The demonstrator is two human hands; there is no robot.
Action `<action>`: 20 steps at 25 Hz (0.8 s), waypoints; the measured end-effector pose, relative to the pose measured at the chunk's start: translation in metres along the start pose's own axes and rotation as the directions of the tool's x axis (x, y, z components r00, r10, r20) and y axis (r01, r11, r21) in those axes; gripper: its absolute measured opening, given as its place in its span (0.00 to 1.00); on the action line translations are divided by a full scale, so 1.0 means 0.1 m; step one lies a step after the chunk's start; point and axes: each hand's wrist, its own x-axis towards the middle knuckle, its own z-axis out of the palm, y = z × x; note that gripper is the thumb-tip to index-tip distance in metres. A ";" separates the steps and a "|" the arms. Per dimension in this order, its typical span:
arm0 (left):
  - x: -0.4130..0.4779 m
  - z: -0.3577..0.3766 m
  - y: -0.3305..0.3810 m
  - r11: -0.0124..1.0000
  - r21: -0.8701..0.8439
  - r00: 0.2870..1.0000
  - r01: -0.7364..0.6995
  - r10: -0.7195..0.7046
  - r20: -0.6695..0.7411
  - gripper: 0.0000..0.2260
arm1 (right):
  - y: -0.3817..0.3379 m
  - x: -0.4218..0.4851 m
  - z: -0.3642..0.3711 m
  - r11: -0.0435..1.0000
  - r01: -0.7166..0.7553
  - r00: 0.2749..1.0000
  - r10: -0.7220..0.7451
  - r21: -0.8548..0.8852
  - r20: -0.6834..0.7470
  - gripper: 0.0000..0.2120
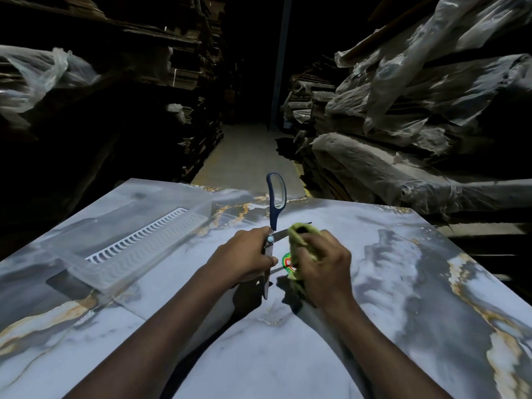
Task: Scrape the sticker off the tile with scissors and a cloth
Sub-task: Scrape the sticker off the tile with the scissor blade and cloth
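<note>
Forearms come in from the bottom edge, both bare, meeting over the glossy marble-look tile [374, 254], grey-white with gold veins.

Left hand [244, 260]: fingers [260, 236] curled round the scissors [272, 217] at the pivot, thumb pressed on the lower blade. Scissors are spread wide. One dark blue loop handle stands up and away from the camera, and one steel blade points down toward the camera with its tip near the tile. The second blade runs right and goes under the cloth. Pivot screw is light blue.

Right hand [328, 266]: fingers [316, 249] curled, gripping a bunched yellow-green cloth [299, 240] that looks soft and fuzzy. Cloth hides the far end of the scissors and covers the sticker's right side.

Sticker [288, 262] lies flat on the tile in the gap between the two hands. It is round, with a green rim and a red centre. Its print is too small to read.

Left of the hands, a clear plastic tray [74, 266] with a white slotted insert sits on an adjoining tile surface, well apart from the sticker.

Beyond: a dim aisle floor [244, 151], stacked flat cardboard [178, 67] on the left, plastic-wrapped stacks [403, 110] on the right, and a loose plastic sheet [43, 73] at far left.
</note>
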 end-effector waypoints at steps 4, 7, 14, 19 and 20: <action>-0.06 0.01 0.07 0.997 0.079 0.999 0.007 -0.004 -0.044 0.12 | 0.03 0.10 0.07 0.971 -0.034 0.999 0.029 -0.236 -0.025 0.09; -0.08 -0.01 0.13 0.992 0.124 0.999 0.004 0.002 -0.048 0.12 | 0.11 0.17 -0.04 0.969 -0.206 0.973 0.189 -0.134 -0.131 0.08; -0.14 -0.04 0.16 0.994 0.107 0.997 0.004 0.004 -0.075 0.10 | -0.13 0.06 0.05 0.943 0.055 0.998 -0.046 -0.329 0.035 0.05; -0.14 -0.03 0.18 0.994 0.109 0.997 -0.005 0.014 -0.077 0.08 | -0.19 -0.05 -0.01 0.936 0.114 0.993 -0.094 -0.333 0.075 0.07; -0.14 -0.02 0.17 0.994 0.107 0.997 -0.010 0.019 -0.081 0.07 | -0.22 -0.06 0.01 0.922 0.163 0.986 -0.138 -0.351 0.096 0.07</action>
